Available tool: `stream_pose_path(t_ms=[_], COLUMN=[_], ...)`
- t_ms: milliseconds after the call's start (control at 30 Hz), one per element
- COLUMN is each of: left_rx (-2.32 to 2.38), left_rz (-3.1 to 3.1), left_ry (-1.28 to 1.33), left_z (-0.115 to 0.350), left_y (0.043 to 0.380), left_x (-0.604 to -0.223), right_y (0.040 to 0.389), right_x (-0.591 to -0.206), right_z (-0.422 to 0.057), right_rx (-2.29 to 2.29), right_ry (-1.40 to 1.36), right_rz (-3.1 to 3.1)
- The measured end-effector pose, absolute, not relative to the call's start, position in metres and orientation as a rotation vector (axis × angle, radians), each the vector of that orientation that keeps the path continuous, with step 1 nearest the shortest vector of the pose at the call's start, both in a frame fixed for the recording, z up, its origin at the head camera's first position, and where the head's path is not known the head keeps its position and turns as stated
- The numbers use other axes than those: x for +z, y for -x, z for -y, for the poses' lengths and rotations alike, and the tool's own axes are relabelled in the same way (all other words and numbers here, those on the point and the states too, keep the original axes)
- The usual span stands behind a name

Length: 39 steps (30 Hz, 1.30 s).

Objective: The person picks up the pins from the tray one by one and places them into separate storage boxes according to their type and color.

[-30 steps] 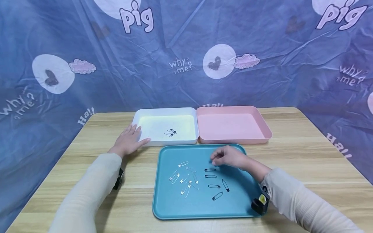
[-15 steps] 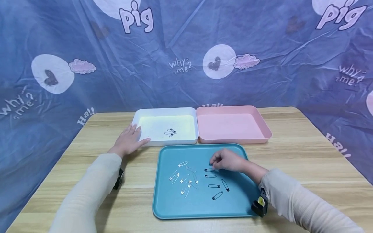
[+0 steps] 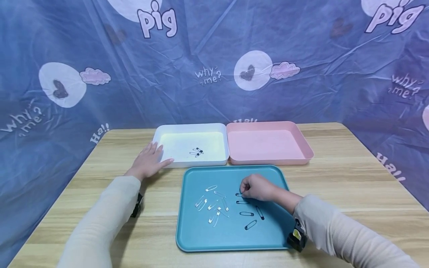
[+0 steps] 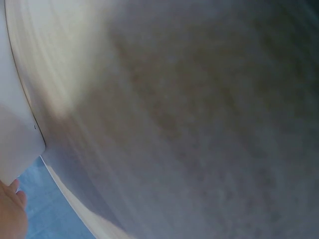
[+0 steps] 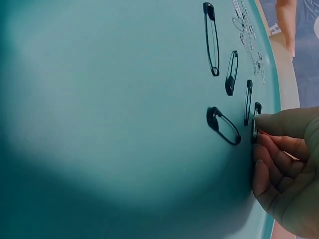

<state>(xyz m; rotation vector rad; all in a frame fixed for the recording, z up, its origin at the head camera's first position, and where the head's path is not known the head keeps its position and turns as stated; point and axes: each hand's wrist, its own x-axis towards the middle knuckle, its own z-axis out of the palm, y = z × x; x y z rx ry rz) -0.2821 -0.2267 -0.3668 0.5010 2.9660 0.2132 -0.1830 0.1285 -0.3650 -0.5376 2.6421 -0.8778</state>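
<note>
My right hand (image 3: 257, 187) is low over the teal tray (image 3: 207, 239), thumb and fingertips pinching the topmost black safety pin (image 5: 257, 107), whose head end shows past the thumb. Several other black safety pins (image 3: 246, 214) lie just nearer to me on the tray. To their left is a loose group of silver safety pins (image 3: 218, 213). My left hand (image 3: 147, 160), fingers straight and spread, rests at the left side of the white tray (image 3: 197, 164). A few black safety pins (image 3: 199, 150) lie in that white tray.
A pink tray (image 3: 271, 162) stands right of the white one, side by side behind the teal tray. All three are on a wooden table (image 3: 348, 167). A blue printed cloth (image 3: 214, 100) hangs behind the table's far edge.
My right hand has moved slightly down and left onto the topmost black safety pin, now partly covering it. My left hand has stayed where it was.
</note>
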Motion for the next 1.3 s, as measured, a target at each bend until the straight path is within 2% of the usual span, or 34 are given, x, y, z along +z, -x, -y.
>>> stream_pose_path(t_ms=[367, 1300], left_rx=[0.215, 0.195], left_rz=[-2.959, -2.975], left_ry=[-0.495, -0.485], left_z=[0.227, 0.228], left_y=[0.282, 0.284], left_x=[-0.367, -0.371], right_y=[0.184, 0.199], right_x=[-0.365, -0.349], right_z=[-0.128, -0.108], right_rx=[-0.869, -1.343], right_ry=[0.57, 0.606], right_rz=[-2.638, -2.454])
